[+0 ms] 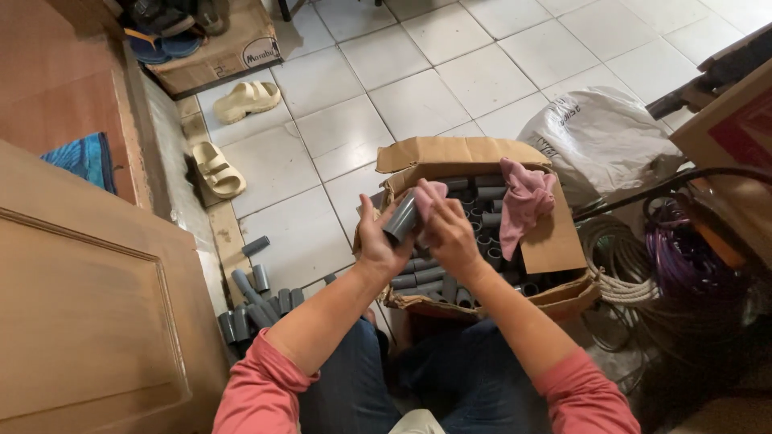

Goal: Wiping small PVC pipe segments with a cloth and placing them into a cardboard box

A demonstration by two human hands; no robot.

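Note:
My left hand (376, 241) grips a short grey pipe fitting (400, 219) above an open cardboard box (555, 241). My right hand (449, 233) presses a pink cloth (430, 197) against the upper end of that fitting. The box holds several more grey pipe fittings (482, 229), and a second pink cloth (524, 201) hangs over its right flap. Both forearms wear rolled-up pink sleeves.
Several grey fittings (253, 309) lie on the white tiled floor by a wooden door (88, 305) at the left. Two beige sandals (241, 100) lie further away. A white plastic bag (603, 137), a coiled rope (623, 273) and purple hose (683, 249) sit to the right.

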